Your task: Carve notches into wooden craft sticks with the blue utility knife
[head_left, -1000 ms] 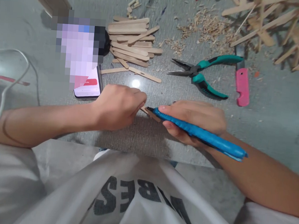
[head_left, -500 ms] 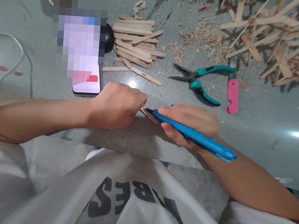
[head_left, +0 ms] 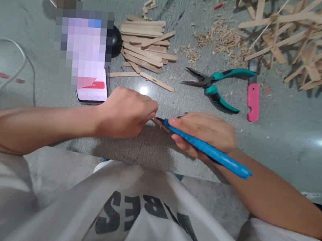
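My left hand (head_left: 128,112) is closed on a wooden craft stick (head_left: 162,125), whose free end pokes out to the right past the fingers. My right hand (head_left: 204,134) grips a blue utility knife (head_left: 208,148), thumb along its top near the front. The dark tip of the knife lies against the stick, close to my left fingertips. Most of the stick is hidden under my left hand. The handle's rear end slants down to the right over my right wrist.
Green-handled pliers (head_left: 210,81) and a pink folding knife (head_left: 252,101) lie beyond my right hand. Craft sticks (head_left: 147,42) are piled beside a black round object (head_left: 115,41) and a phone (head_left: 92,95). Wood shavings (head_left: 224,42) and a stick structure (head_left: 301,42) occupy the far right.
The blue knife has rolled slightly in my right hand and its rear end has dropped a little. Its tip is nearer my left fingers. My left hand has barely moved.
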The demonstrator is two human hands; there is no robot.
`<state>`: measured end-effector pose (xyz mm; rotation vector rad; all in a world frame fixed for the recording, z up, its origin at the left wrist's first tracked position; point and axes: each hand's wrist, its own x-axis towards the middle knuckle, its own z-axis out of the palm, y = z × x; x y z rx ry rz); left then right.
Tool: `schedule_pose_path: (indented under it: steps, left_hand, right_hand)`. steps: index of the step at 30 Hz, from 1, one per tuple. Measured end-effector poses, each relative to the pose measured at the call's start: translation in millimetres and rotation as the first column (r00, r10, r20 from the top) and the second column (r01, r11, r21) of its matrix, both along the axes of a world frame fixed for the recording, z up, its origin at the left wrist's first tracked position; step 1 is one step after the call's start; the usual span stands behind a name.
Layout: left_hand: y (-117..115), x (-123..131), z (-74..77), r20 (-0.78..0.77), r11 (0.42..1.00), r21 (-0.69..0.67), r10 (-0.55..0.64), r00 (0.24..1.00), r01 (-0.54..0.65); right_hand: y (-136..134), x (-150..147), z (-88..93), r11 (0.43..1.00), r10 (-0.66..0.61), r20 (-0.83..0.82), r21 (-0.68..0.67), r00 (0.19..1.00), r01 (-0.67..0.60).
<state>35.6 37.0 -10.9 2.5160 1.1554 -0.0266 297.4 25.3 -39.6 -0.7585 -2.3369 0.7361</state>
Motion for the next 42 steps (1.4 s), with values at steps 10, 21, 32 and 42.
schedule_pose_path:
  steps: [10,21,32,42]
  left_hand:
    - [3,1,2.2,0.024,0.997,-0.07,0.044,0.999,-0.042]
    - [7,5,4.3,-0.027,0.978,-0.175,0.112,0.993,-0.115]
    - [8,4,8.1,0.043,0.969,-0.189,0.171,0.984,-0.16]
    - [7,2,7.2,0.126,0.951,-0.264,0.201,0.971,-0.163]
  right_hand:
    - [10,-4,12.3,0.969,0.122,-0.092,0.226,0.988,-0.099]
    - [9,1,20.4,0.97,0.083,-0.011,0.229,0.997,-0.078]
    - [5,-1,14.2,0.997,-0.081,-0.126,-0.022,0.989,0.079]
    - [6,2,10.5,0.921,-0.248,-0.148,-0.342,0.957,0.186]
